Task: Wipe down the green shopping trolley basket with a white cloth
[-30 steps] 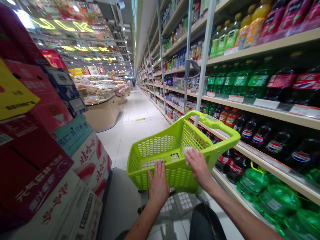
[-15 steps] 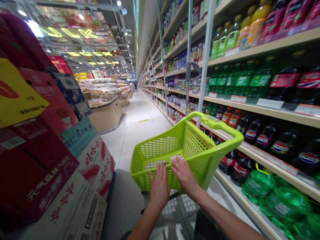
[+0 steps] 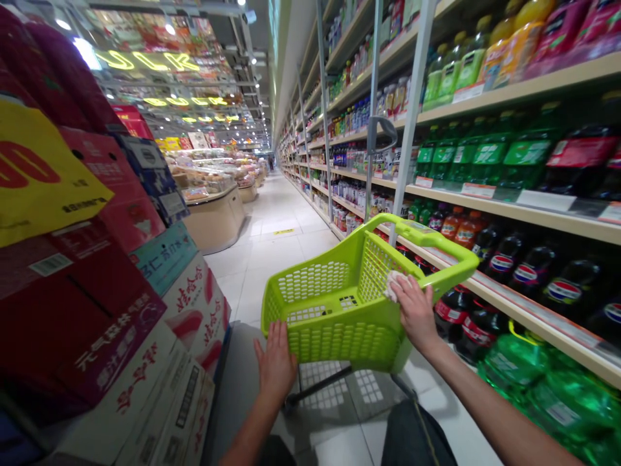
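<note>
The lime-green shopping cart (image 3: 349, 336) stands at the centre of the frame, its handle (image 3: 453, 260) rising toward the right. Your left hand (image 3: 277, 362) lies against the near wall of the basket at its left end, fingers stretched out side by side with the thumb apart, gripping nothing. Your right hand (image 3: 416, 314) is clamped on a crumpled white cloth (image 3: 392, 287), which your fingertips press at the near rim, just beside the foot of the handle. Beneath the cart you have pale floor tiles (image 3: 310, 244), and your dark-trousered knee (image 3: 412, 433) shows at the lower edge of the frame.

On the right side, you have a long shelf (image 3: 533, 217) of drinks: green bottles (image 3: 490, 154) in the middle row, dark cola bottles (image 3: 567, 289) below them, and large green bottles (image 3: 512, 366) in the lower right. A grey metal post (image 3: 412, 110) stands in front of it. On the left, stacked cartons (image 3: 189, 304) come near you, with a yellow sign (image 3: 48, 175) on them. Beyond, a rounded display stand (image 3: 213, 223) carries packaged goods, and yellow lit lettering (image 3: 167, 61) hangs in the upper left.
</note>
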Tool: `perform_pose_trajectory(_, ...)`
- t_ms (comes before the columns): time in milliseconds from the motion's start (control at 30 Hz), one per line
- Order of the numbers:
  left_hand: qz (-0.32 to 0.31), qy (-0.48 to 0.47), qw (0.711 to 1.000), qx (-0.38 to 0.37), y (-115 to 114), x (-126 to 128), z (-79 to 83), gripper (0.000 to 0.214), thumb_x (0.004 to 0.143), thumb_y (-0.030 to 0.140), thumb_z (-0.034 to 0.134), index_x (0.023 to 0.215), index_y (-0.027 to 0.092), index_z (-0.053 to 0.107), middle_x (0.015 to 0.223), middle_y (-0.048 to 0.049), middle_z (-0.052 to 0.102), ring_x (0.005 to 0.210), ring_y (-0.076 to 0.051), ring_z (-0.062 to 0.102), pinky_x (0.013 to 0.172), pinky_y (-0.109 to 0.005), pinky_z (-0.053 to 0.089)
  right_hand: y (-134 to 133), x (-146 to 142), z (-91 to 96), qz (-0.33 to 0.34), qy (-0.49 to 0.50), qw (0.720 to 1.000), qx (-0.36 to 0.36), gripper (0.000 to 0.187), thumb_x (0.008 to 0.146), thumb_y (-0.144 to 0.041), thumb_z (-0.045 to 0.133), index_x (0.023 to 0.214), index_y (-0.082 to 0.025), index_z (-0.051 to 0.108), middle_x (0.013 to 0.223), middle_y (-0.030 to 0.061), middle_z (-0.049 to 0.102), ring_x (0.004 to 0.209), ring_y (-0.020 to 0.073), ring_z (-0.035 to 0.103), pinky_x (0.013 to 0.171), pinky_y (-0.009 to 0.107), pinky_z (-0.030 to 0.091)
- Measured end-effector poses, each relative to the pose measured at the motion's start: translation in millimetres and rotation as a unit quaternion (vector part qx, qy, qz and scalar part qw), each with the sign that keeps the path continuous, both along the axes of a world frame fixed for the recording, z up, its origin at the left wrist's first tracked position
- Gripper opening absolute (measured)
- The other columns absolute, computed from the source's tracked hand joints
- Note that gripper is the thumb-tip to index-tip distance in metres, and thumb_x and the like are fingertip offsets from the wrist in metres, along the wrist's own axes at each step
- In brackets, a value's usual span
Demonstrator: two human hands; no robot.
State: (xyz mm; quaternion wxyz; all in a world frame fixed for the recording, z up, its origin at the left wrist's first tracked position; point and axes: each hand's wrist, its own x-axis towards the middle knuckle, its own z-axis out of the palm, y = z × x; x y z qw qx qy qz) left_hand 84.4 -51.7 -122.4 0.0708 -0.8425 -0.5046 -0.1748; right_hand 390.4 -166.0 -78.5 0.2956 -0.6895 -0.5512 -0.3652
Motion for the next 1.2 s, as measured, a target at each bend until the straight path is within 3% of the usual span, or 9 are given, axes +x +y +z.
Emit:
perform_pose_trajectory(167, 0.009, -0.014, 1.000, -0.006, -9, 19, -0.6, 0.065, 0.068, 0.012, 0.039, 0.132, 0.008, 0.026, 0.138, -0.0144, 0.031, 0.130, -0.026, 0.021, 0.103, -0.055, 0.013, 35, -7, -5.2, 0.030, 0.045, 0.997, -0.046, 0.048, 0.072, 0.001, 0.034, 0.113, -0.014, 0.054, 0.122, 0.0122, 0.052, 0.124, 0.0252, 0.032, 0.097, 0.050, 0.028)
perform_pose_trajectory(333, -0.018, -0.012, 1.000, -0.021, -22, 31, 0.5, 0.070, 0.065, 0.012, 0.042, 0.132, 0.007, 0.025, 0.140, -0.0135, 0.028, 0.130, -0.025, 0.020, 0.105, -0.052, 0.015, 73, -80, -35.3, 0.181, 0.065, 0.975, -0.112, 0.053, 0.069, 0.004, 0.033, 0.116, -0.014, 0.052, 0.124, 0.0116, 0.050, 0.125, 0.0213, 0.032, 0.096, 0.044, 0.033)
perform_pose_trajectory(433, -0.050, 0.009, 0.998, -0.046, -22, 22, 6.7, 0.069, 0.065, 0.011, 0.040, 0.132, 0.009, 0.026, 0.140, -0.0116, 0.029, 0.130, -0.023, 0.022, 0.105, -0.052, 0.012, 81, -100, -41.5, 0.221, 0.075, 0.964, -0.128, 0.053, 0.069, 0.003, 0.036, 0.116, -0.015, 0.052, 0.125, 0.0111, 0.050, 0.124, 0.0221, 0.031, 0.095, 0.045, 0.032)
perform_pose_trajectory(567, -0.039, 0.040, 0.995, -0.082, -18, 8, 12.1, 0.071, 0.062, 0.010, 0.039, 0.132, 0.009, 0.027, 0.140, -0.0111, 0.028, 0.130, -0.023, 0.021, 0.105, -0.054, 0.009, 78, -91, -37.3, 0.185, 0.108, 0.968, -0.127, 0.056, 0.069, 0.006, 0.032, 0.116, -0.015, 0.052, 0.124, 0.0129, 0.050, 0.124, 0.0234, 0.032, 0.094, 0.049, 0.032)
perform_pose_trajectory(733, -0.072, 0.058, 0.991, -0.100, -31, 24, 10.0, 0.073, 0.062, 0.013, 0.040, 0.133, 0.007, 0.024, 0.142, -0.0115, 0.022, 0.132, -0.025, 0.013, 0.105, -0.055, 0.007, 64, -107, -47.8, 0.209, 0.092, 0.966, -0.124, 0.054, 0.070, 0.003, 0.033, 0.117, -0.015, 0.051, 0.127, 0.0125, 0.048, 0.125, 0.0222, 0.031, 0.094, 0.047, 0.034)
perform_pose_trajectory(833, -0.138, 0.067, 0.983, -0.102, -38, 34, 13.7, 0.072, 0.065, 0.018, 0.041, 0.135, 0.010, 0.021, 0.143, -0.0096, 0.022, 0.132, -0.025, 0.012, 0.105, -0.054, 0.006, 54, -113, -53.8, 0.236, 0.065, 0.962, -0.123, 0.052, 0.071, 0.001, 0.034, 0.117, -0.016, 0.052, 0.126, 0.0114, 0.049, 0.125, 0.0214, 0.031, 0.095, 0.046, 0.034)
perform_pose_trajectory(900, -0.182, 0.083, 0.975, -0.093, -34, 35, 19.5, 0.070, 0.068, 0.020, 0.040, 0.135, 0.012, 0.021, 0.143, -0.0077, 0.023, 0.133, -0.023, 0.012, 0.106, -0.052, 0.005, 48, -104, -53.7, 0.219, 0.071, 0.966, -0.116, 0.052, 0.072, 0.001, 0.034, 0.117, -0.017, 0.052, 0.124, 0.0114, 0.051, 0.124, 0.0216, 0.033, 0.094, 0.047, 0.035)
perform_pose_trajectory(1067, -0.105, 0.110, 0.982, -0.115, -11, 31, 28.5, 0.072, 0.064, 0.016, 0.040, 0.134, 0.009, 0.022, 0.143, -0.0103, 0.022, 0.132, -0.024, 0.013, 0.105, -0.054, 0.005, 30, -87, -58.5, 0.168, 0.102, 0.978, -0.070, 0.051, 0.076, -0.001, 0.033, 0.119, -0.020, 0.050, 0.122, 0.0104, 0.053, 0.125, 0.0213, 0.033, 0.094, 0.048, 0.036)
perform_pose_trajectory(1200, -0.146, 0.109, 0.977, -0.109, -12, 40, 23.4, 0.073, 0.064, 0.016, 0.040, 0.134, 0.011, 0.022, 0.143, -0.0088, 0.022, 0.132, -0.023, 0.012, 0.105, -0.054, 0.005, 11, -104, -75.2, 0.202, 0.068, 0.977, -0.034, 0.053, 0.076, 0.000, 0.031, 0.123, -0.019, 0.046, 0.124, 0.0101, 0.051, 0.127, 0.0199, 0.027, 0.094, 0.046, 0.039)
